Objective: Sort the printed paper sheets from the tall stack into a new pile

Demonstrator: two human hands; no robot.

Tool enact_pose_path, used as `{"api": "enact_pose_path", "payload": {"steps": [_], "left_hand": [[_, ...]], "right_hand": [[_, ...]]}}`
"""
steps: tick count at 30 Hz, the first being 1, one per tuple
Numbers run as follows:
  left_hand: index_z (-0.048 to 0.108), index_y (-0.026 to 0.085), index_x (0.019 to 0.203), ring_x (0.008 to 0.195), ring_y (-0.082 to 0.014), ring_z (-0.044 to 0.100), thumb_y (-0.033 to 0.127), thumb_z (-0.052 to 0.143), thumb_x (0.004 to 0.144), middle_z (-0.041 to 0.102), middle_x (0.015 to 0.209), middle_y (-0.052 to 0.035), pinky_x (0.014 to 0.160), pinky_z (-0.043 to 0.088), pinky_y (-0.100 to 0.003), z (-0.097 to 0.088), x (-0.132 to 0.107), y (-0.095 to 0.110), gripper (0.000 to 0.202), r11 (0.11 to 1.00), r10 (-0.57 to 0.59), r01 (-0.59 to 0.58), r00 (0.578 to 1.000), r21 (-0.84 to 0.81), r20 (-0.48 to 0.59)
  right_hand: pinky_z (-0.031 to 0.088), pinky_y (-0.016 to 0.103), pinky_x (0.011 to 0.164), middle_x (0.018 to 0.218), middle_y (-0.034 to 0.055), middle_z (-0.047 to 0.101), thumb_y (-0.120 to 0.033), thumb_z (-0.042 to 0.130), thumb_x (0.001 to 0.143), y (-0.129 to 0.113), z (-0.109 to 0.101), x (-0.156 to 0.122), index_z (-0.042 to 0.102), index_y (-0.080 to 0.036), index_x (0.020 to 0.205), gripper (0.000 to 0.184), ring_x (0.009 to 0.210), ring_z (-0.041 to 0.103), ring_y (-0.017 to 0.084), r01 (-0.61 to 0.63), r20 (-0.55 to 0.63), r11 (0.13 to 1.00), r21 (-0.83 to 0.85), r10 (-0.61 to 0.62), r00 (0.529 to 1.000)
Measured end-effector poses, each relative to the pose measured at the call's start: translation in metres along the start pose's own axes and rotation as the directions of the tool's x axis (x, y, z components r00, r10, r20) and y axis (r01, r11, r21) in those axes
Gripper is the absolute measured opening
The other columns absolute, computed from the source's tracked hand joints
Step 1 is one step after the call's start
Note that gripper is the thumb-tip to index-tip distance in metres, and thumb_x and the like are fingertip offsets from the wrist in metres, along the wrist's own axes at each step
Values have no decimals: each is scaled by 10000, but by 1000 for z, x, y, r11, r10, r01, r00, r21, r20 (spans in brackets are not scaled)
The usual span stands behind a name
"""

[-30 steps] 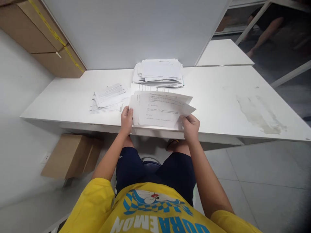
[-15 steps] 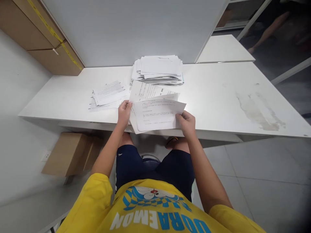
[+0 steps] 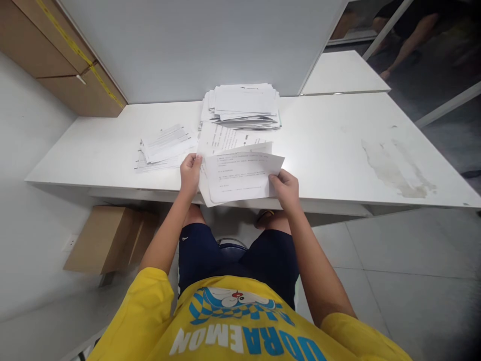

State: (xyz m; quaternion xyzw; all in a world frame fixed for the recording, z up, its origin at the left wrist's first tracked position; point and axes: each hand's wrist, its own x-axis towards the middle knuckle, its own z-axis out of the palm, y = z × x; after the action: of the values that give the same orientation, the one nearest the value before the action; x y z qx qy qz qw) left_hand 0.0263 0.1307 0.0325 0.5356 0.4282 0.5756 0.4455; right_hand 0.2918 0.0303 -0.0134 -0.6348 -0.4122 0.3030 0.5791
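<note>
Several printed sheets of paper (image 3: 240, 178) are spread between my hands over the desk's front edge. My left hand (image 3: 190, 173) is closed on their left side, thumb on top. At the right edge, my right hand (image 3: 285, 188) pinches the top sheet between thumb and fingers. Whether it also grips the sheets underneath cannot be seen. Beyond them lies another printed sheet (image 3: 221, 138), slanted and partly covered. A thick stack of paper (image 3: 246, 103) stands behind it against the panel. Left of my left hand is a small loose pile of printed papers (image 3: 165, 145).
The white desk (image 3: 323, 145) has a grey worn stain (image 3: 398, 170) on its right part. Cardboard boxes (image 3: 78, 93) stand at the back left, and another cardboard box (image 3: 95, 238) sits below. A person's arm (image 3: 411, 45) shows at the upper right.
The view has shifted slightly, so the desk and papers appear a little further left. Both hands keep their hold on the sheets.
</note>
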Motion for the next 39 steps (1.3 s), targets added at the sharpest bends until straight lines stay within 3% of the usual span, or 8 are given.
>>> {"api": "enact_pose_path", "payload": {"steps": [12, 27, 29, 31, 35, 39], "left_hand": [[579, 214, 781, 666, -140, 543, 524, 683, 847, 575, 723, 4, 618, 434, -250, 5, 0, 4, 333, 1000, -5, 5, 999, -3, -46], [593, 208, 804, 654, -126, 534, 558, 676, 845, 576, 721, 15, 602, 428, -244, 0, 3, 2, 361, 998, 59, -58, 995, 24, -78], [586, 199, 807, 669, -113, 534, 526, 685, 853, 571, 719, 28, 623, 430, -236, -8, 12, 1, 344, 992, 113, -105, 987, 71, -118], [576, 182, 820, 696, -93, 538, 434, 678, 887, 573, 730, 40, 668, 441, -226, -23, 27, 1, 280, 986, 144, -119, 963, 119, -228], [534, 158, 831, 687, -62, 509, 220, 575, 961, 526, 701, 61, 734, 456, -225, -68, 68, 0, 149, 985, 111, -32, 867, 168, -486], [508, 196, 812, 843, -159, 612, 193, 538, 962, 581, 797, -8, 887, 496, -370, -120, 104, 4, 153, 973, 70, 84, 782, 216, -620]], "right_hand": [[387, 278, 665, 670, -24, 539, -384, 569, 741, 1, 0, -2, 597, -206, 735, 180, 715, 477, 156, 15, 19, 999, -47, -14, 1000], [394, 294, 687, 696, -15, 559, -387, 561, 751, 2, -2, -2, 610, -206, 765, 187, 723, 495, 168, 8, 26, 998, -68, -7, 1000], [391, 292, 680, 698, -14, 561, -386, 557, 748, 3, -2, -2, 615, -207, 771, 190, 724, 495, 168, 9, 18, 997, -80, -8, 1000], [391, 290, 675, 710, -12, 570, -384, 554, 749, 4, -3, -2, 622, -208, 782, 192, 731, 499, 170, 14, 19, 997, -76, -13, 1000], [390, 287, 671, 733, -7, 585, -382, 558, 750, 8, -4, 0, 629, -211, 798, 191, 744, 507, 173, 20, 29, 999, -47, -19, 999], [379, 285, 660, 729, -11, 578, -383, 550, 752, 9, -3, 1, 617, -213, 798, 189, 730, 496, 169, 11, 22, 999, -47, -10, 1000]]}}
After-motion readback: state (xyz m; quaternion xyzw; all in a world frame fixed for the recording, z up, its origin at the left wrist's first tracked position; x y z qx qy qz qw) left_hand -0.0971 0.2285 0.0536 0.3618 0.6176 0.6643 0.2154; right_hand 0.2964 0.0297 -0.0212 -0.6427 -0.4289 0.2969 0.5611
